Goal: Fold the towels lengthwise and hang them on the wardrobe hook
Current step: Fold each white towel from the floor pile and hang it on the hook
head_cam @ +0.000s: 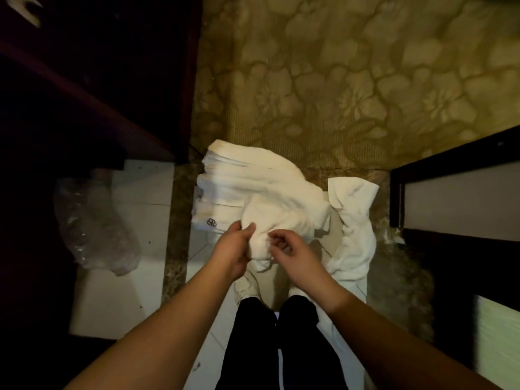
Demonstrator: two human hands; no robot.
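Note:
A white towel (270, 220) hangs bunched in front of me, held up over the floor. My left hand (235, 249) grips its lower left part, thumb on the cloth. My right hand (292, 253) pinches the same bunched end just to the right. Behind it a pile of white towels (239, 178) with a small dark logo lies on the floor. Another crumpled white towel (356, 235) trails down at the right. No hook is in view.
A dark wardrobe (92, 80) stands at the left, with a clear plastic bag (95, 226) on the white tile floor (123, 291) beside it. A patterned gold carpet (351, 80) lies ahead. A dark-framed panel (455, 198) is at the right. My legs in black trousers (275, 347) are below.

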